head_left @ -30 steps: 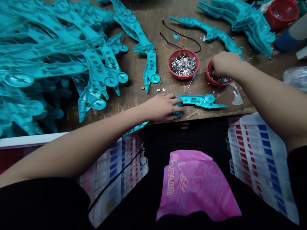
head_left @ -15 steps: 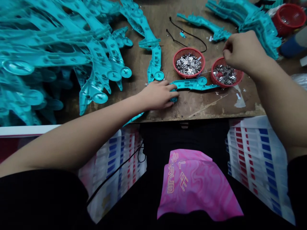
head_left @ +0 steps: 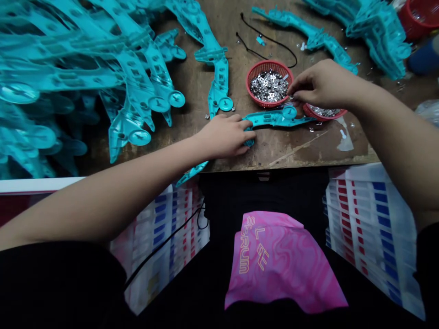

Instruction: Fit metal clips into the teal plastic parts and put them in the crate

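Observation:
My left hand is wrapped over the middle of a curved teal plastic part and holds it down on the table. One end of that part, with a round disc, points right; the other juts past the front edge, and my palm hides the stretch between. My right hand is pinched just above the disc, with a small shiny metal piece at its fingertips, too small to make out fully. Left of these fingers stands a red basket of metal clips. A second red basket is partly hidden under my right hand.
A large heap of teal parts fills the left side. Further teal parts lie at the back right, near a red container. A black cord and loose clips lie on the wooden table. Plastic crates flank my lap.
My right hand has moved left and towards me, from above the right basket to the disc end of the teal part. My left hand has stayed on the part.

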`<action>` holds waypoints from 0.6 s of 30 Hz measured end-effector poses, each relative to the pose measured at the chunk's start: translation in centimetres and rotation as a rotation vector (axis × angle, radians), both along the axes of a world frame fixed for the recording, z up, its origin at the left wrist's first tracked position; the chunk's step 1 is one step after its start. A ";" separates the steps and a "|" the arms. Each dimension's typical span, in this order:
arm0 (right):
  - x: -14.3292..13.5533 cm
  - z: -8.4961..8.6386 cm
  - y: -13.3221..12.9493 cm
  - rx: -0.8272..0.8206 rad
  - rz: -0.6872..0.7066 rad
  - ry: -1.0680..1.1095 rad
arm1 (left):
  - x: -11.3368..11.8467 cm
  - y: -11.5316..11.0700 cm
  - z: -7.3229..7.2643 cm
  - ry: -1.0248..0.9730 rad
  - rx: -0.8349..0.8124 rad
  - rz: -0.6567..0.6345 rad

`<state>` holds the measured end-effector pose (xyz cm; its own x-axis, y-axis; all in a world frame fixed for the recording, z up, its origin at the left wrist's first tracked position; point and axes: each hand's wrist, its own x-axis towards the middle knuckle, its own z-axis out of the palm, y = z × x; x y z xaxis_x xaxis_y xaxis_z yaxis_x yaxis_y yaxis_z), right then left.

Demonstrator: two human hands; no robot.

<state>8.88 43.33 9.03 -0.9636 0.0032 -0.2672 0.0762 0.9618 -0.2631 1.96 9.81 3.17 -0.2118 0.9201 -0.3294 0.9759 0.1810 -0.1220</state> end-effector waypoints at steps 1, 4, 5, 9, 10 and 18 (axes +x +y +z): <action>0.0 -0.1 0.2 -0.006 0.008 0.007 | -0.3 0.0 0.0 0.006 0.001 0.016; 0.0 -0.5 0.5 -0.018 0.038 0.017 | -0.5 0.0 0.2 -0.012 0.003 0.011; 0.0 -0.7 0.5 -0.018 0.049 0.010 | -0.3 0.0 0.2 -0.027 0.001 -0.002; -0.2 -1.4 -0.1 -0.010 0.122 -0.042 | 0.7 0.2 0.2 -0.093 0.003 -0.042; -0.3 -1.6 -0.3 -0.009 0.141 -0.058 | 0.8 0.2 0.2 -0.105 0.012 -0.038; -0.6 -2.5 -0.1 0.027 0.151 -0.038 | 0.4 -0.2 1.0 -0.069 -0.007 0.113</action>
